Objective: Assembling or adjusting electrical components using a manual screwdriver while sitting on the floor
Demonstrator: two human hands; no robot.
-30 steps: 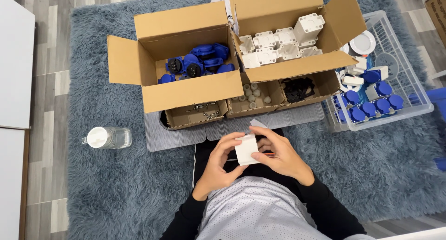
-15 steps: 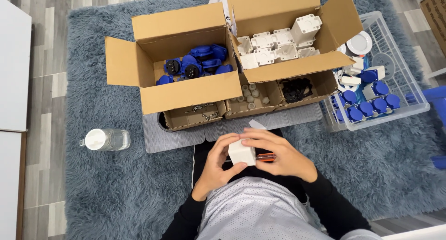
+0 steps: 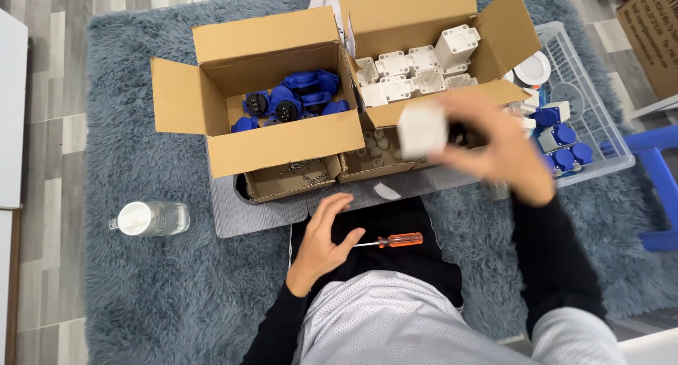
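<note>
My right hand (image 3: pixel 498 146) is raised and blurred, gripping a white plastic box part (image 3: pixel 422 130) in front of the right cardboard box (image 3: pixel 424 12), which holds several white box parts (image 3: pixel 409 68). My left hand (image 3: pixel 321 241) rests open on my lap, fingers spread, its fingertips just beside an orange-handled screwdriver (image 3: pixel 392 240) lying on the black cloth. The left cardboard box (image 3: pixel 268 50) holds several blue socket parts (image 3: pixel 293 100).
Small trays of screws (image 3: pixel 296 175) and small pieces sit under the boxes on a grey mat. A white wire basket (image 3: pixel 586 89) with blue and white parts stands at the right. A clear water bottle (image 3: pixel 150 218) lies on the shaggy blue-grey rug at the left. A blue stool edge shows far right.
Both hands held the white part over my lap. Now my right hand has carried it up and to the right toward the boxes, and my left hand has let go; the screwdriver is uncovered.
</note>
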